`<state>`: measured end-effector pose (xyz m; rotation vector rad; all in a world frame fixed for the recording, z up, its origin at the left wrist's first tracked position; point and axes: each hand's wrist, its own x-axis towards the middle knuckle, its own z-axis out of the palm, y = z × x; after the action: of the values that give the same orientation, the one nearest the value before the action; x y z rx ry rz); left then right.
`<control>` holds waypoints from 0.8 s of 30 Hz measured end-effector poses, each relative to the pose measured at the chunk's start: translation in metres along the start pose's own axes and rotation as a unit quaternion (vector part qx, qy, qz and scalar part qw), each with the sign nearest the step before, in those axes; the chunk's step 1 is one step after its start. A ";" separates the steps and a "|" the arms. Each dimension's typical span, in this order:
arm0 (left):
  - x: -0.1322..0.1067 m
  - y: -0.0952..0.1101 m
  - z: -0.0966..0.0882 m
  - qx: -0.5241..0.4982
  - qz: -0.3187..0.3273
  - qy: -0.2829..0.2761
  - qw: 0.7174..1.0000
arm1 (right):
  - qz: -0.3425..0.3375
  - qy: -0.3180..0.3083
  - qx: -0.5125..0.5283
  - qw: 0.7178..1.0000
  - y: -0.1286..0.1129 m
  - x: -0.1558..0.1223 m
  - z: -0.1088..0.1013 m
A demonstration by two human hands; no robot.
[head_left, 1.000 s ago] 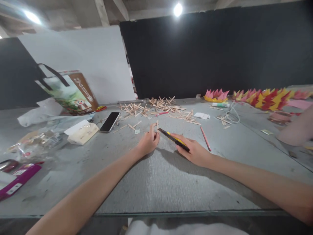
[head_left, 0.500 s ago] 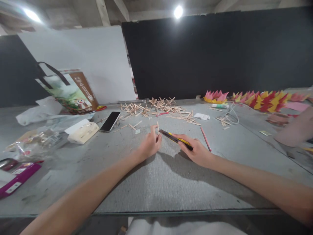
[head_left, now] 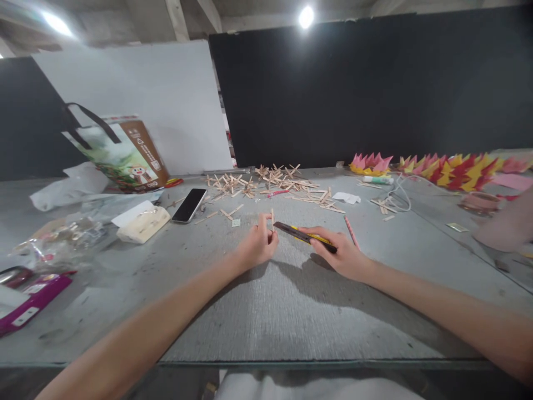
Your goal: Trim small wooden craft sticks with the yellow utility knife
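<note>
Wooden and very thin, the craft stick [head_left: 272,216] stands upright near the middle of the grey table [head_left: 266,316], pinched between the thumb and fingers of the left hand [head_left: 257,245], its lower end apparently on the tabletop and only its top showing above the fingertips. It looks light and stiff but brittle, likely to split along the grain or snap if bent, so it is best held low and close to where a blade would meet it, with the fingers kept out of the blade's line. The right hand [head_left: 343,254] is wrapped around a black and yellow utility knife [head_left: 306,237], whose tip points at the stick and lies just beside it; whether the two touch cannot be told. The knife seems rigid and easy to grip by its handle, well back from the tip. Beyond the hands lie a heap of glued stick crosses [head_left: 270,180], a pink pencil [head_left: 350,231] and a dark phone [head_left: 189,205].
</note>
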<state>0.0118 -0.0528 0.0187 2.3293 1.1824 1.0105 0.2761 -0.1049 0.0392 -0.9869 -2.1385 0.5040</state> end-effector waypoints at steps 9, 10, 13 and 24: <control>-0.002 0.001 -0.003 0.043 -0.021 -0.014 0.999 | -0.010 0.008 -0.009 1.000 0.001 -0.005 0.005; -0.002 -0.002 -0.004 0.061 -0.018 -0.027 0.998 | -0.010 0.003 -0.010 1.000 0.002 -0.004 0.003; -0.002 -0.004 -0.001 0.051 -0.015 -0.035 0.998 | -0.008 -0.006 -0.004 1.000 0.004 -0.002 -0.001; -0.007 0.006 0.000 0.021 -0.034 -0.018 0.999 | -0.006 0.004 -0.011 1.000 0.000 -0.011 0.001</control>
<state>0.0120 -0.0615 0.0192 2.3119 1.2718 0.9252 0.2800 -0.1132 0.0339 -0.9862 -2.1457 0.4696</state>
